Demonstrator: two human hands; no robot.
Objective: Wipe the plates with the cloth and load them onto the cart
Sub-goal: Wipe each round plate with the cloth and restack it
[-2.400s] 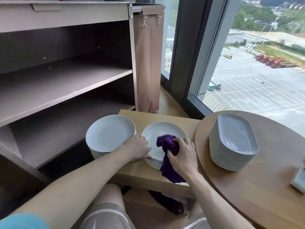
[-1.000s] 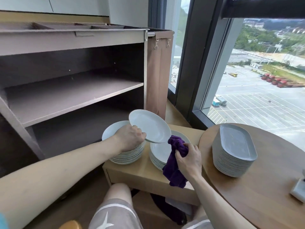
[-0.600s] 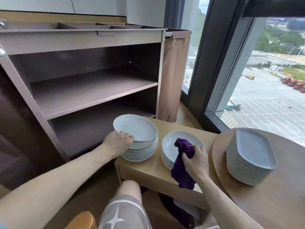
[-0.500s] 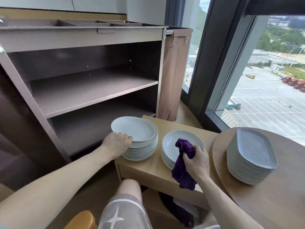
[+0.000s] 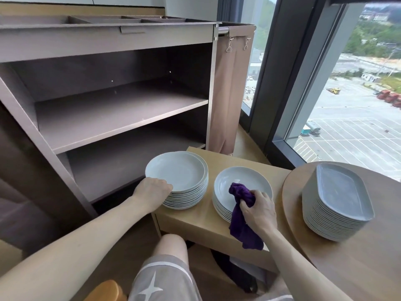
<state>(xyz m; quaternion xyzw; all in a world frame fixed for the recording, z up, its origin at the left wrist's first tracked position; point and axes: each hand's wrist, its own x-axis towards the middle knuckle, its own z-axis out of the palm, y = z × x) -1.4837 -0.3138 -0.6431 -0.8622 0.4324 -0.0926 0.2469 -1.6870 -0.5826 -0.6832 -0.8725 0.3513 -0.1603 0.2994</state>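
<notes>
Two stacks of round white plates stand on a low wooden bench [image 5: 195,222]. My left hand [image 5: 153,191] grips the near rim of the left stack [image 5: 180,177], its fingers curled against the top plates. My right hand [image 5: 258,208] holds a bunched purple cloth [image 5: 240,213] over the near edge of the right stack [image 5: 240,183], and the cloth's tail hangs down the bench front. The brown cart [image 5: 104,114] stands open behind the left stack, with bare shelves.
A stack of grey oblong platters [image 5: 338,198] sits on a round wooden table [image 5: 351,263] at the right. A tan bag [image 5: 232,90] hangs on the cart's right side. Tall windows lie beyond. My knee [image 5: 171,244] is under the bench front.
My left hand carried the wiped plate from the right stack to the left stack and set it down on top, and still holds its rim. My right hand stays on the cloth.
</notes>
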